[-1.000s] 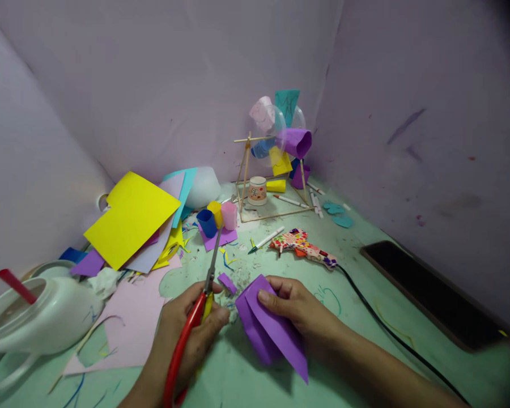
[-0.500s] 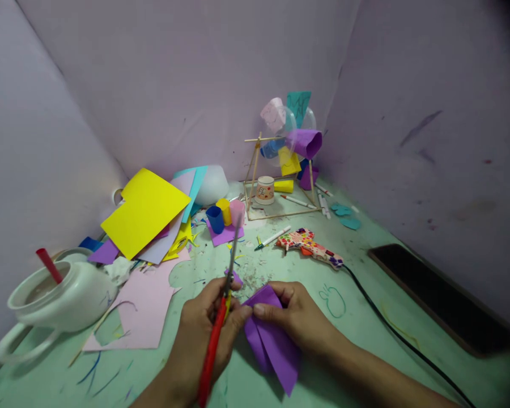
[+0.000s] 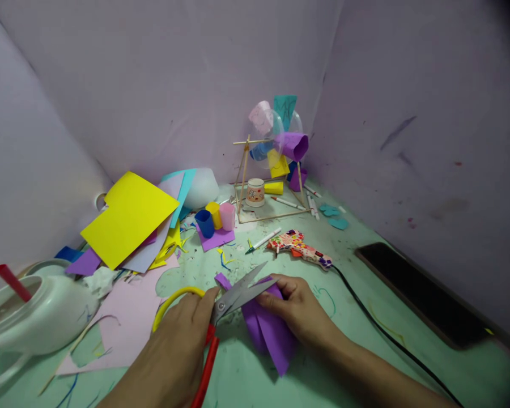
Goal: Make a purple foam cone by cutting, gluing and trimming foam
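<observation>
My left hand is closed on a pair of scissors with red and yellow handles. The blades are spread and reach toward the top of a folded purple paper; one blade crosses in front of its upper edge. Whether the blades are cutting into it I cannot tell. My right hand pinches the paper near that top edge, thumb in front, and the loose folds hang down below. A small purple scrap lies behind the scissors.
A floral glue gun with a black cord lies beyond my hands, a phone to the right. A stick frame holding a paper-cup wheel stands at the back. Left are yellow paper, pink paper and a white pot.
The scissors have turned from upright, with blades together, to pointing right with blades spread at the purple paper's top. My left hand has regripped them. The view has shifted slightly right.
</observation>
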Demonstrator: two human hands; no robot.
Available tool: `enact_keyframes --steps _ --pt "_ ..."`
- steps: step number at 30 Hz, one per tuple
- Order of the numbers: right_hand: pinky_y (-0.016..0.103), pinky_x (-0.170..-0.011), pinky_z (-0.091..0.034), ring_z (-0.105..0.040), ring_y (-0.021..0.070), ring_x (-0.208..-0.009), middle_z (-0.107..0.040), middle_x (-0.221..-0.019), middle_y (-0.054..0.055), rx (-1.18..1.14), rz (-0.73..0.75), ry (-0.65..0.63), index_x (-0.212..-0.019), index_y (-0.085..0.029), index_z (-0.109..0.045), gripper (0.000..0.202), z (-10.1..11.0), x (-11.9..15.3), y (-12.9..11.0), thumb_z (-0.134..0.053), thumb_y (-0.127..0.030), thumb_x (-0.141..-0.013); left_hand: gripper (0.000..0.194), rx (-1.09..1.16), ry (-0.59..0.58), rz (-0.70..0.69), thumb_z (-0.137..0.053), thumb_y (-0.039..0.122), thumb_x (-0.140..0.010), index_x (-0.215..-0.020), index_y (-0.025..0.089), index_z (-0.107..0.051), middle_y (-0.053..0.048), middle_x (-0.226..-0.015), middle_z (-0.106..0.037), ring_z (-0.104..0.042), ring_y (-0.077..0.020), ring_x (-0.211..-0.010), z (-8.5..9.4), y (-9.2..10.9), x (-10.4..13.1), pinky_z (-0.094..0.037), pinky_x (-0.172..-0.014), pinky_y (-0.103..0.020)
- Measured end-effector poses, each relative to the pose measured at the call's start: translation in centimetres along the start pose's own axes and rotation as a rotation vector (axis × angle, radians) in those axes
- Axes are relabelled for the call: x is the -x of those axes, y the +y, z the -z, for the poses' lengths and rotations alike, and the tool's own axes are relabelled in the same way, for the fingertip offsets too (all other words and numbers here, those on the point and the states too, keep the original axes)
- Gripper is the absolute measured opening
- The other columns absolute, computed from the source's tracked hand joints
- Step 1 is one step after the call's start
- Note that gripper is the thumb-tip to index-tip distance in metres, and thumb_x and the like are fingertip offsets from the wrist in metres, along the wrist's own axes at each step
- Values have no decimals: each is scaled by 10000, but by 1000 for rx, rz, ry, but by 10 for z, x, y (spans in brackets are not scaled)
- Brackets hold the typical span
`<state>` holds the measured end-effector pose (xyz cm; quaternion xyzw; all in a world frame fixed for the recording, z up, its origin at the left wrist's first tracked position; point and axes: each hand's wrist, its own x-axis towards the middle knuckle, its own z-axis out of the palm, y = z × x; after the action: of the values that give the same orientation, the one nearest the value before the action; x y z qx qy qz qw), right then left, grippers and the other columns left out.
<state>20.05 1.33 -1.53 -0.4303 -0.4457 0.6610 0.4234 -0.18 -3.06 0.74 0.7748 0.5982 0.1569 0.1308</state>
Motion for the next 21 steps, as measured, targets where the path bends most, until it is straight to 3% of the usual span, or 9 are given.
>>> enact_keyframes --steps 4,9,16,21 --pt "228 -523 -417 -539 130 -554 -633 -581 -4 26 31 -2 -750 -146 -729 137 1 0 -1 -714 -247 -658 503 -112 -57 -15 -385 192 -803 -1301 190 -455 -124 -1006 -624 -576 -262 -975 -4 -2 0 -463 -880 -424" --pt "227 -537 -402 -523 123 -565 -641 -608 0 60 73 26 -696 -137 -735 113 -1 1 -4 -659 -155 -615 529 -242 -123 -54 -345 120 -803 -1317 179 -455 -146 -1092 -609 -570 -264 -1026 10 3 -3 -448 -906 -429" --pt "262 -592 -414 -531 146 -605 -636 -619 10 92 97 33 -678 -127 -723 142 -1 3 -4 -612 -152 -593 588 -395 -420 55 -258 48 -805 -1376 102 -386 -199 -1243 -554 -554 -308 -1096 16 14 -11 -442 -930 -485" --pt "255 -576 -406 -523 137 -580 -615 -588 -5 63 115 35 -668 -131 -716 129 -2 2 -3 -608 -146 -599 584 -358 -326 -48 -233 66 -827 -1392 136 -358 -172 -1266 -552 -542 -291 -1125 10 2 -7 -437 -956 -466"
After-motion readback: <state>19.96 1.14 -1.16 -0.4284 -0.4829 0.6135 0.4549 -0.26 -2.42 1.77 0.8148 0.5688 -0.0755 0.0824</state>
